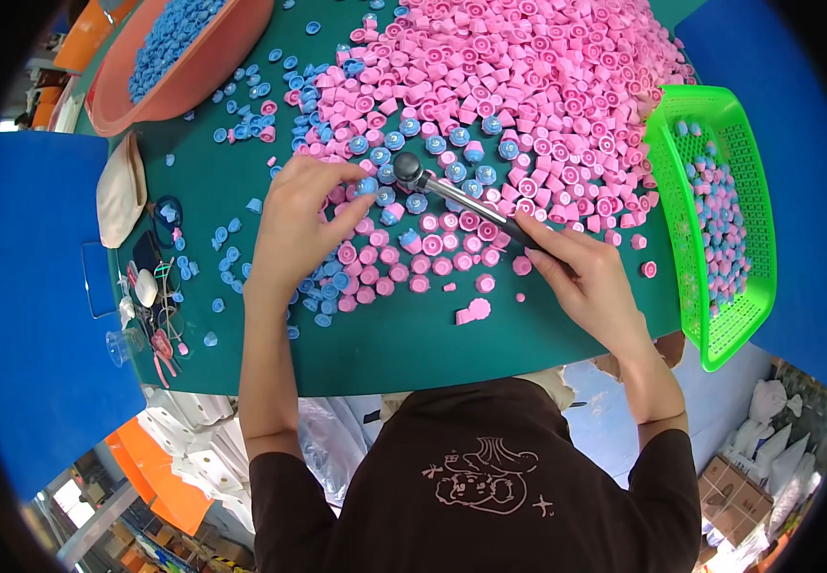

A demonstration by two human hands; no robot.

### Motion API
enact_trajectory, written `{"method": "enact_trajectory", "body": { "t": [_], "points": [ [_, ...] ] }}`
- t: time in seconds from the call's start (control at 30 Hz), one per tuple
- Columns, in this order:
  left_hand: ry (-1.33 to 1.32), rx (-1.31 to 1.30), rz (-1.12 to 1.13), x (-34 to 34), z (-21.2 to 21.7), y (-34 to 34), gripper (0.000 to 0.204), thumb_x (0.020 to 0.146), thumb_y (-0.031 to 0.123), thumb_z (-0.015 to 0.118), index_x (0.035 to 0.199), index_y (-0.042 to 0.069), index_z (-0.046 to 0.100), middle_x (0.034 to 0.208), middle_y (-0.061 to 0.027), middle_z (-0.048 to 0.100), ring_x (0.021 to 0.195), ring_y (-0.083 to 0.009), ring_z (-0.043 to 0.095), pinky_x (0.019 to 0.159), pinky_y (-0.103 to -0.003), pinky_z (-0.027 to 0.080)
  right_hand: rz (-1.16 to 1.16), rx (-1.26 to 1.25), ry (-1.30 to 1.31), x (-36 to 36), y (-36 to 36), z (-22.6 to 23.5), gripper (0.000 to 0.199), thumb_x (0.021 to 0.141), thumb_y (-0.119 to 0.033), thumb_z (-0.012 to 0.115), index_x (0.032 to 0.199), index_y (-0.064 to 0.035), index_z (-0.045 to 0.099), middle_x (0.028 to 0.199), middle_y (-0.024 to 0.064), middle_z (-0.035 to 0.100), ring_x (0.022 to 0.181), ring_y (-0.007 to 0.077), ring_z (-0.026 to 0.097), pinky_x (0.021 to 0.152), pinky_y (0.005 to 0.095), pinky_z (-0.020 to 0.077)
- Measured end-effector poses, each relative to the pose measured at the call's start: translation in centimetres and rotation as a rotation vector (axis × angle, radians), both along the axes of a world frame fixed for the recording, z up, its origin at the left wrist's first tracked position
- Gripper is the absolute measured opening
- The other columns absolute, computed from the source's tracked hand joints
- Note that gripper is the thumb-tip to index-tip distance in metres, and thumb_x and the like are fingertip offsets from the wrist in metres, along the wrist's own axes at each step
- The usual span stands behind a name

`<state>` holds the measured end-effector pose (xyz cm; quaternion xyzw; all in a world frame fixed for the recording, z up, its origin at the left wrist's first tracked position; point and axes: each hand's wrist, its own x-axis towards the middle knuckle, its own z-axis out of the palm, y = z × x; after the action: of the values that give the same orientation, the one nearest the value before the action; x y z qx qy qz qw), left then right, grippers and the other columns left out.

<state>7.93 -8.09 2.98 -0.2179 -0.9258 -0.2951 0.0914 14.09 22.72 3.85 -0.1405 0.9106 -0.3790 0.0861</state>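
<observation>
My left hand (300, 215) pinches a small blue cap (366, 187) between thumb and fingertips, among the pieces at the table's middle. In my right hand (580, 277) is a small hammer (475, 205) with a dark handle, a shiny metal shaft and a round head. Its head sits above the parts, just right of my left fingertips. Around it stand several blue caps (459, 137) with shiny centres, some seated on pink cups. Nearer to me are several plain pink cups (419, 284). Loose blue caps (325, 291) lie beside my left wrist.
A big heap of pink cups (528, 67) covers the far table. At the far left stands a pink basin (112, 100) of blue caps. A green basket (762, 277) at the right holds pink-and-blue pieces. Scissors (162, 349) and a cloth pouch (123, 191) lie along the left edge.
</observation>
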Motion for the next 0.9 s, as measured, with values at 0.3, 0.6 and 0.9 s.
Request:
{"method": "enact_trajectory", "body": {
  "t": [0.3,0.6,0.9],
  "points": [
    [-0.042,0.077,0.151,1.0,-1.0,-0.1,0.025,0.074,0.010,0.077,0.097,0.006,0.071,0.079,-0.0056,0.066,0.079,-0.0213,0.059,0.069,-0.033,0.048,0.006,-0.030,0.047,-1.4,-0.9,-1.0,0.044,0.087,-0.004,0.064,0.130,-0.0121,0.060,0.073,0.0103,0.059,0.061,0.0175,0.056,0.059,0.0307,0.0446],
    [-0.002,-0.046,0.052,-1.1,-1.7,3.1,0.023,0.071,0.016,0.078,0.090,0.005,0.070,0.088,-0.0061,0.062,0.088,-0.0255,0.056,0.078,-0.039,0.044,-0.128,-0.215,0.006,0.1,0.8,-1.6,0.043,0.088,-0.004,0.064,0.130,-0.0044,0.058,0.095,0.0093,0.070,0.074,0.0089,0.059,0.068,0.0239,0.0475],
    [-0.058,-0.125,0.130,-1.2,-2.0,4.0,0.023,0.068,0.017,0.080,0.086,0.005,0.071,0.087,-0.0074,0.061,0.087,-0.0272,0.056,0.076,-0.041,0.045,-0.145,-0.192,-0.044,1.5,1.7,-1.7,0.042,0.088,-0.004,0.065,0.129,-0.0035,0.059,0.104,0.0146,0.070,0.087,0.0151,0.065,0.078,0.0276,0.0495]
  ]
}}
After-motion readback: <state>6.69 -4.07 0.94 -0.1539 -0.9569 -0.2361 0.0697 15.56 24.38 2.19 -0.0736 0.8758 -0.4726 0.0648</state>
